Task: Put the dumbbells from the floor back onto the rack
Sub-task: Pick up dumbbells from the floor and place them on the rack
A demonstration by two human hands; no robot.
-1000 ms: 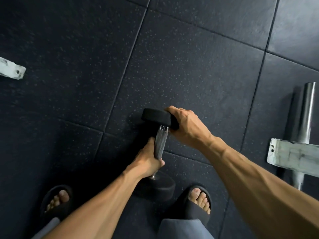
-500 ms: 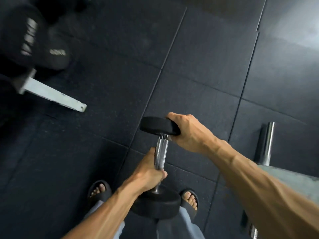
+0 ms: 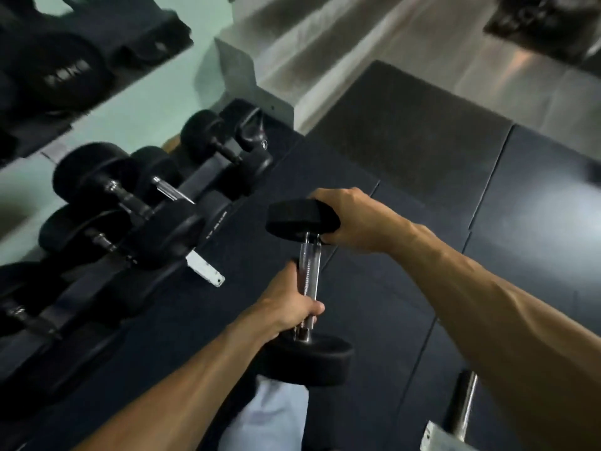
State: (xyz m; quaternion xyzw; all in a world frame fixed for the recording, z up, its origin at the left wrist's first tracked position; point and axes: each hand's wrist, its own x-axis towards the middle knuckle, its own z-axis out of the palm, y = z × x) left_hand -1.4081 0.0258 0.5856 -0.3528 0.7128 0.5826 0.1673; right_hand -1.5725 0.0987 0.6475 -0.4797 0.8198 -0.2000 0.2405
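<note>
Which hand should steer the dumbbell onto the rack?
Probably the left hand: it wraps the dumbbell handle and is nearer the rack on the left. The right hand only steadies the far head.

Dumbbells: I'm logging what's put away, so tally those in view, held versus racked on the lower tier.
Held dumbbell, left hand on its grip, right hand on its far head: 1
Racked dumbbells on the lower tier, handles showing: 5
Total: 6 (the upper tier is too blurred to count)
</note>
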